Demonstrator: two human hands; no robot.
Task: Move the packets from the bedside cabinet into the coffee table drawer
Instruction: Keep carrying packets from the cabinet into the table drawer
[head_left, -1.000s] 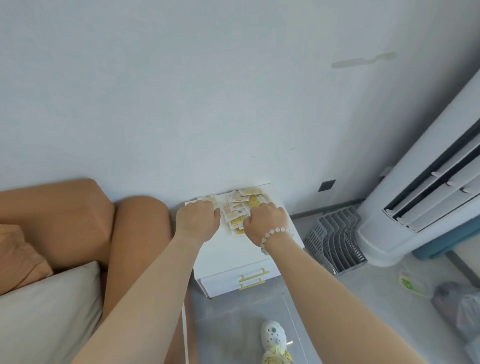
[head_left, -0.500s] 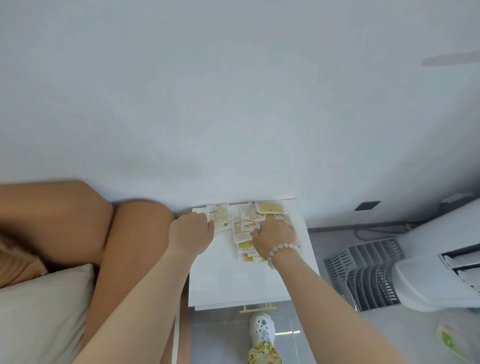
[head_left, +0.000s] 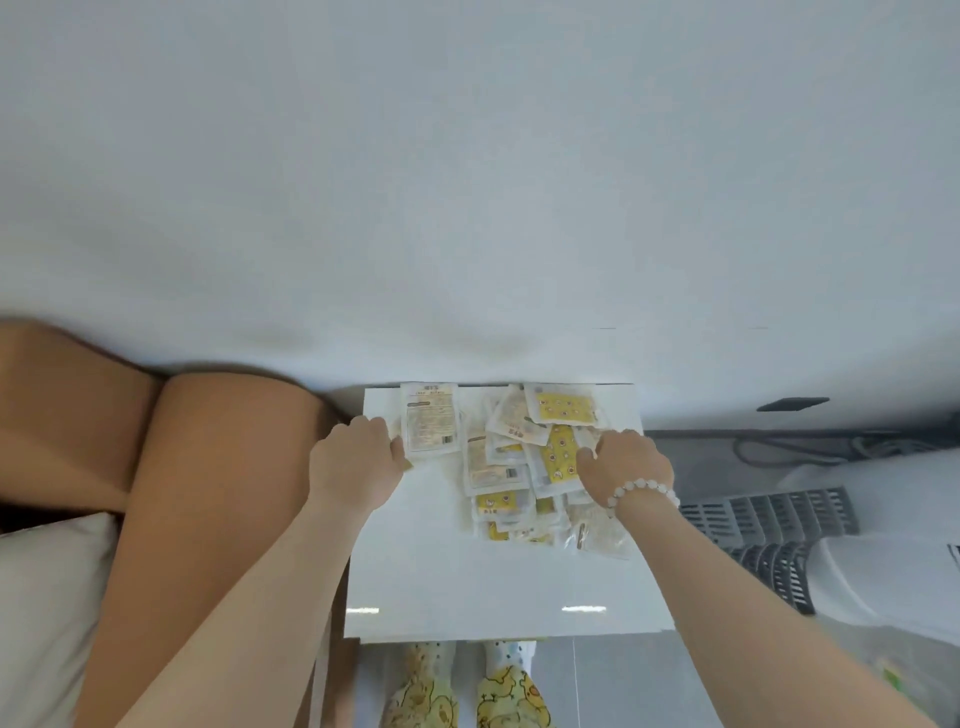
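Head camera, steeply downward over cabinet (head_left: 498, 587)

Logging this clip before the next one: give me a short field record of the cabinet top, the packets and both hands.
surface: white bedside cabinet top, set against the wall
packets: loose overlapping pile on the back right part; label-side packet at the pile's left
left hand: fingers curled at the label-side packet's lower left edge; grip hidden
right hand: curled on the pile's right side, thumb on a yellow packet; beaded bracelet on the wrist
coffee table drawer: not in view
progress: packets not yet moved off the cabinet
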